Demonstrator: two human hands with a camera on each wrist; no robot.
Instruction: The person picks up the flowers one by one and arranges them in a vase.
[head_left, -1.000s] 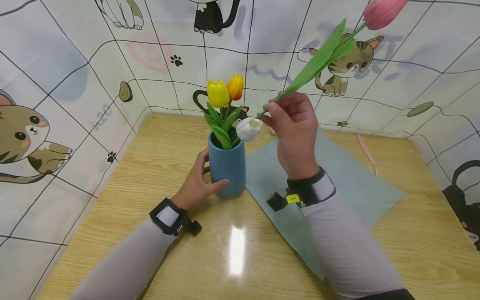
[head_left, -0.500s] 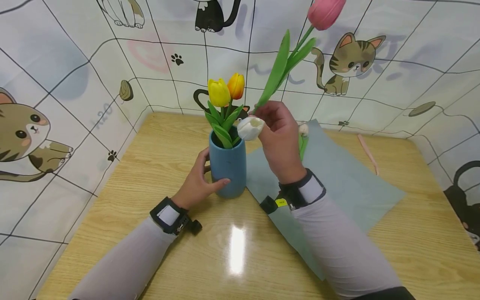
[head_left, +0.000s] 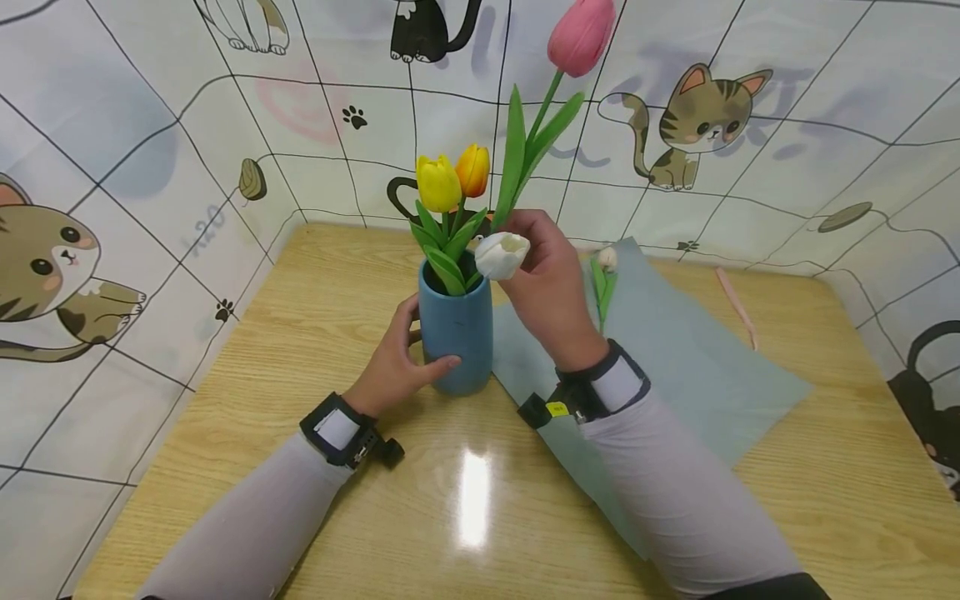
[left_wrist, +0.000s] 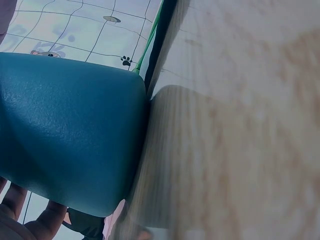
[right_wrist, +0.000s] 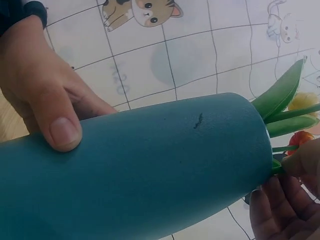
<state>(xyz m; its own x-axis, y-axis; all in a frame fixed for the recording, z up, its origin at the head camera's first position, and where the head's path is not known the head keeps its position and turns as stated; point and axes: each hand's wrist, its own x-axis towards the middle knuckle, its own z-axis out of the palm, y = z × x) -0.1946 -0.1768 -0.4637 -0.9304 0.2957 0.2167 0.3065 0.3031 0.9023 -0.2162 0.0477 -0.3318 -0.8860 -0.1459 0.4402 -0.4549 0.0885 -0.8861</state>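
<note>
A blue vase (head_left: 456, 342) stands upright on the table, and my left hand (head_left: 397, 367) grips its left side, thumb across the front. In the vase are a yellow tulip (head_left: 438, 183), an orange-yellow tulip (head_left: 472, 171) and a white tulip (head_left: 501, 255) leaning out over the right rim. My right hand (head_left: 551, 292) pinches the stem of a pink tulip (head_left: 581, 37) low down, just behind the white bloom. The right wrist view has the fingers (right_wrist: 302, 165) holding a green stem right at the vase's mouth. The white bloom hides those fingertips in the head view.
A grey-green sheet (head_left: 675, 358) lies on the wooden table (head_left: 330, 283), right of the vase. Near its back corner lies a pale tulip (head_left: 606, 271). A pink strip (head_left: 735, 304) rests farther right. Cat-patterned walls (head_left: 285, 117) close off the back and sides.
My right hand has moved left and down to the vase's rim, bringing the pink tulip from a rightward slant to nearly upright. The pale tulip behind has come into view. The left hand stays put.
</note>
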